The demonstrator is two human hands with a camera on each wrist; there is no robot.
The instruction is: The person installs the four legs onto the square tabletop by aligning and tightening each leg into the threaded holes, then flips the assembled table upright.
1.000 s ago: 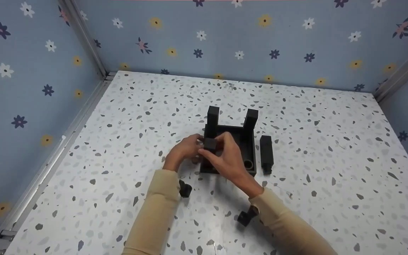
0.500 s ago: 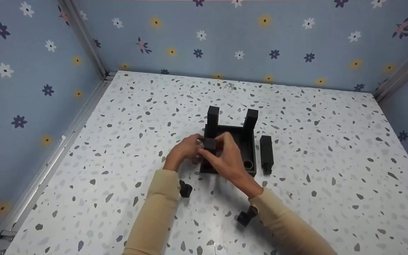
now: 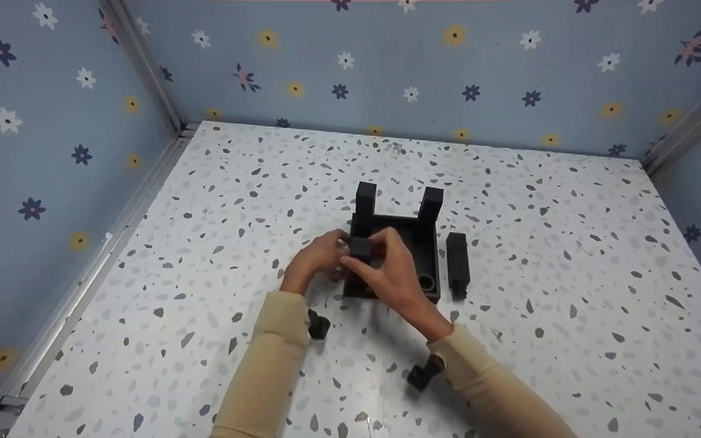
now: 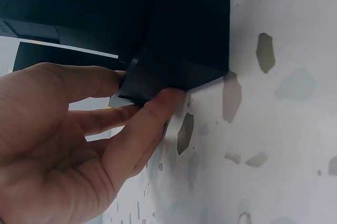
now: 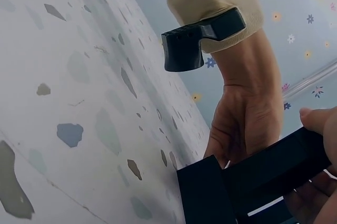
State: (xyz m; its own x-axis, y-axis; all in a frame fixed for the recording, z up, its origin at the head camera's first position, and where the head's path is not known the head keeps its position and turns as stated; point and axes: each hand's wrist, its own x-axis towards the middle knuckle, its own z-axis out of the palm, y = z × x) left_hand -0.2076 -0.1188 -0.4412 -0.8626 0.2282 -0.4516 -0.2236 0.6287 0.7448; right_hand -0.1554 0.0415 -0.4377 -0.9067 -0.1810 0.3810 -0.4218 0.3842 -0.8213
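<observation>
Basically nothing moved over last second. I see black leg block (image 3: 361,248) pinched by both hands at near-left corner of upturned black square base (image 3: 423,255) mid-table. Left hand (image 3: 320,254) and right hand (image 3: 393,271) both clenched on it, unchanged. Fitting seems stalled, I judge. Loose leg (image 3: 457,263) lies just right of base.

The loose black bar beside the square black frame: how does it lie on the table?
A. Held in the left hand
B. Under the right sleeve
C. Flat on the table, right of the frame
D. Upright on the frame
C: the loose black bar lies flat on the table, just right of the frame, with no hand touching it.
</observation>
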